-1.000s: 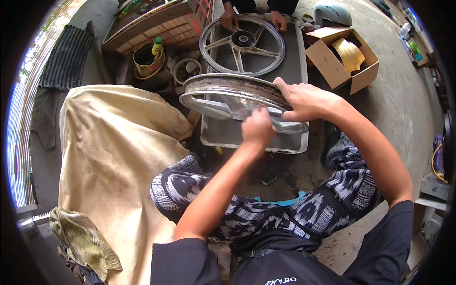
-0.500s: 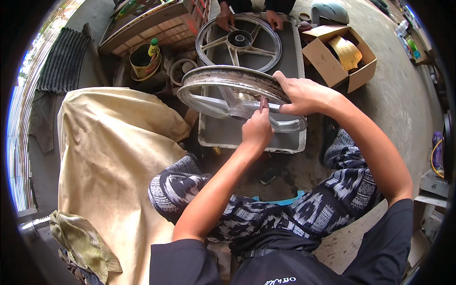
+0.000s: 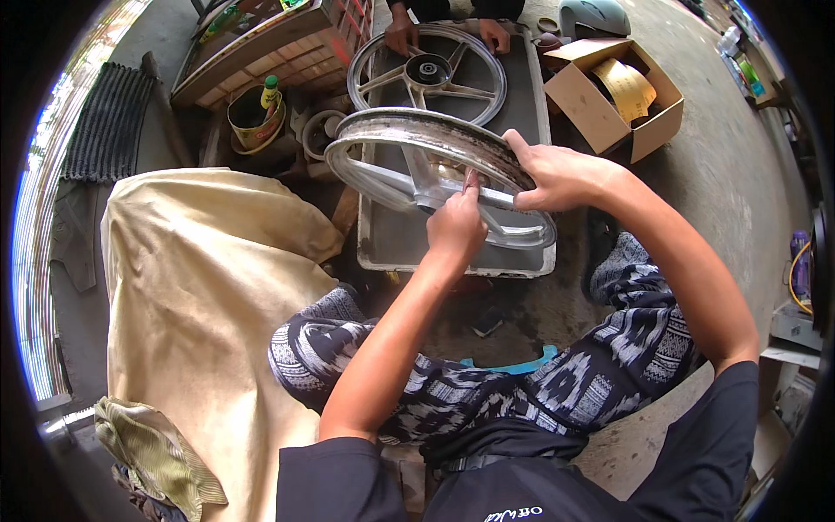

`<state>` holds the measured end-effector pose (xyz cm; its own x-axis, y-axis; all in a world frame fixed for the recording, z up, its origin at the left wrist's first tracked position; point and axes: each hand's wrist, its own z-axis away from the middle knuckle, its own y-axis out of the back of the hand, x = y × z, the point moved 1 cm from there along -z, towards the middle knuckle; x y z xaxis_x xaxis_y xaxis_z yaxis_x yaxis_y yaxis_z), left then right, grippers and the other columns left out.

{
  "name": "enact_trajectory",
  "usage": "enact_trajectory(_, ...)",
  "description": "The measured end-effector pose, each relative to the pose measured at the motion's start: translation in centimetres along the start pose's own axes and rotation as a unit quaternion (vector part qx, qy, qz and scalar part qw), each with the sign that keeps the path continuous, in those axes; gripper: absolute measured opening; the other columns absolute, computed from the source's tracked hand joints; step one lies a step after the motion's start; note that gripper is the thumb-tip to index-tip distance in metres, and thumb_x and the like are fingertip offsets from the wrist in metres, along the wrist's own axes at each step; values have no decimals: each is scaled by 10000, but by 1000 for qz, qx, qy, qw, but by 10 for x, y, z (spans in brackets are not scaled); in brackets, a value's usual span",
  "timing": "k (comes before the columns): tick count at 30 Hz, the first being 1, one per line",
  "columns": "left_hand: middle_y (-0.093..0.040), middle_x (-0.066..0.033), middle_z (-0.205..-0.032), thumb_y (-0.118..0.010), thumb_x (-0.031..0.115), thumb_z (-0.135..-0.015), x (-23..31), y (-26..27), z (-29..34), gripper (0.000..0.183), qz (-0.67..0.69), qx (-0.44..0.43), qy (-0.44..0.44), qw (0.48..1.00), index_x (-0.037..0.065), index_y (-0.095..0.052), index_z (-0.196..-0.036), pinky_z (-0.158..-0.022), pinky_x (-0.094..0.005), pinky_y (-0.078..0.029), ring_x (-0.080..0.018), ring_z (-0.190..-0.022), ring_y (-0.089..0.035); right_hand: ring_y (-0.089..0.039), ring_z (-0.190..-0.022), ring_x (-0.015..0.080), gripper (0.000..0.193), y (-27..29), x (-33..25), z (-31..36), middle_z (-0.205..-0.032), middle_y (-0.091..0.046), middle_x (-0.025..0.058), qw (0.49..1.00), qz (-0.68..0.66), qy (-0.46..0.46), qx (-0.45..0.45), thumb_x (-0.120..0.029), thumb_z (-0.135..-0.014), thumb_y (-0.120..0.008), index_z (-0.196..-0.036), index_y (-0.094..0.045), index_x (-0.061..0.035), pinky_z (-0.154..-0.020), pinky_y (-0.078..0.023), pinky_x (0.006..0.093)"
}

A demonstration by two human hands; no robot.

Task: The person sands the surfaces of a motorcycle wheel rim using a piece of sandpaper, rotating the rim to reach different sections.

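Observation:
A silver motorcycle wheel rim [image 3: 417,139] with spokes is held up, tilted, above the grey tray [image 3: 383,258]. My right hand [image 3: 565,177] grips its right edge, thumb and fingers around the dirty outer band. My left hand [image 3: 458,228] is closed near the hub, at a spoke. From its fingertips pokes a small reddish-brown piece [image 3: 470,181], too small to name surely. Behind, a second spoked wheel [image 3: 461,91] lies on the tray, and another person's hands [image 3: 403,36] rest on its far edge.
An open cardboard box [image 3: 591,109] holding a yellow-brown roll [image 3: 626,90] stands right of the tray. A beige cloth [image 3: 209,287] drapes over something at left. Behind it are a bucket [image 3: 257,130] with a green-capped bottle [image 3: 270,91] and a crate [image 3: 287,52]. A grey helmet [image 3: 596,17] sits far right.
My left hand has shifted slightly left and down along the spoke, with the small piece still at its fingertips. My right hand keeps its hold on the rim. The view has shifted a little.

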<state>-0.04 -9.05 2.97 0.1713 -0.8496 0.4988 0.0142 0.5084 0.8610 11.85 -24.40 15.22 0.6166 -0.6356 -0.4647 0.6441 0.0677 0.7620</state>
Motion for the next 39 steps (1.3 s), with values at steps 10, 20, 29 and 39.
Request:
enact_trajectory(10,-684,-165,-1004,-518,133,-918,-21,-2,1,465,-50,68,10,996,99,-529,-1383,-712,-504,-554,-372,-853,-682,-613,-1045,448,921,0,-2,-8,-1057,-616,336,999,29,33,19,-325,-797,-683,-1456,-195,96,-914,-496,455)
enact_trajectory(20,-675,-165,-944,-599,157,-842,-9,-7,6,598,-13,38,0,999,57,-462,-1416,-740,-524,-553,-398,-840,-678,-617,-1017,453,890,0,-8,-9,-1019,-620,335,999,35,34,15,-327,-798,-670,-1425,-217,113,-882,-506,459)
enact_trajectory(29,-677,-164,-921,-649,193,-831,-1,7,6,665,-86,11,72,994,112,-453,-1462,-721,-482,-565,-367,-812,-696,-624,-1012,447,813,-3,-10,-6,-1017,-629,321,998,39,42,15,-327,-803,-669,-1379,-261,76,-888,-499,476)
enact_trajectory(39,-693,-184,-914,-564,175,-839,7,13,25,592,-73,1,17,997,113,-516,-1426,-746,-497,-565,-383,-826,-693,-626,-1012,454,802,-7,-8,-6,-1008,-634,311,998,55,40,17,-318,-800,-676,-1371,-265,66,-888,-507,477)
